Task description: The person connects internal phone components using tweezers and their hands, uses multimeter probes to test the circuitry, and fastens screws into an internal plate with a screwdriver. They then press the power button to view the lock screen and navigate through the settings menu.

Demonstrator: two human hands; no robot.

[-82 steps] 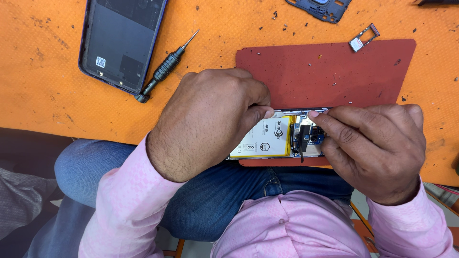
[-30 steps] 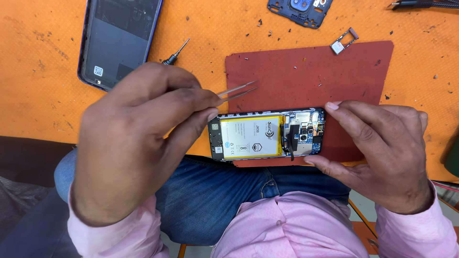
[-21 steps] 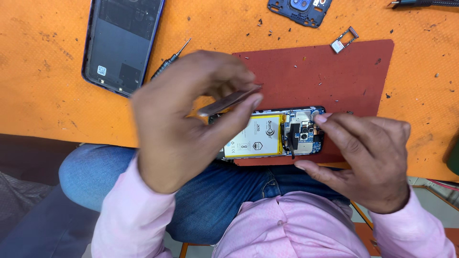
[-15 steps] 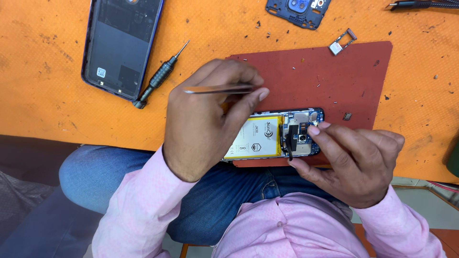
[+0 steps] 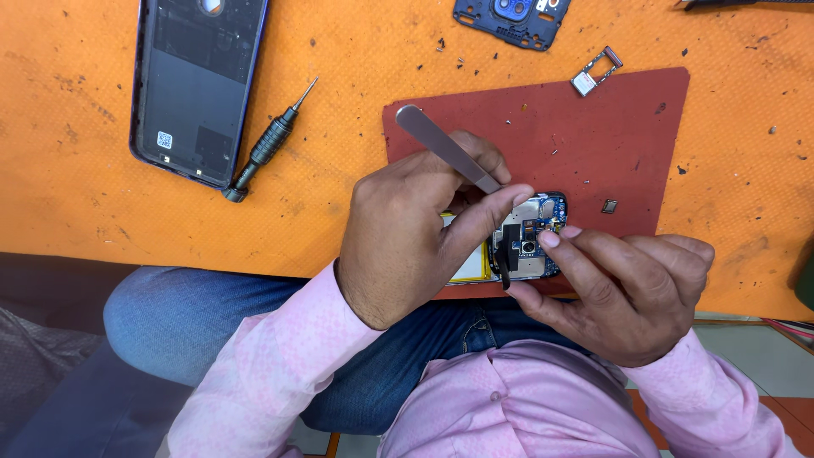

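An opened phone with a blue circuit board and yellow battery lies at the near edge of a dark red mat. My left hand covers most of the battery and grips metal tweezers, their tips down at the board and their blunt end pointing up left. My right hand holds the phone's right end, with thumb and forefinger on its edges. A black flex strip stands up from the board between both hands.
On the orange table lie a dark phone back cover, a black screwdriver, a blue camera frame piece, a SIM tray and a small chip on the mat. My lap is below.
My left hand swung the tweezers from lying flat above the phone to tips-down on the board. My right hand shifted its hold on the phone's right end. The black strip now stands up.
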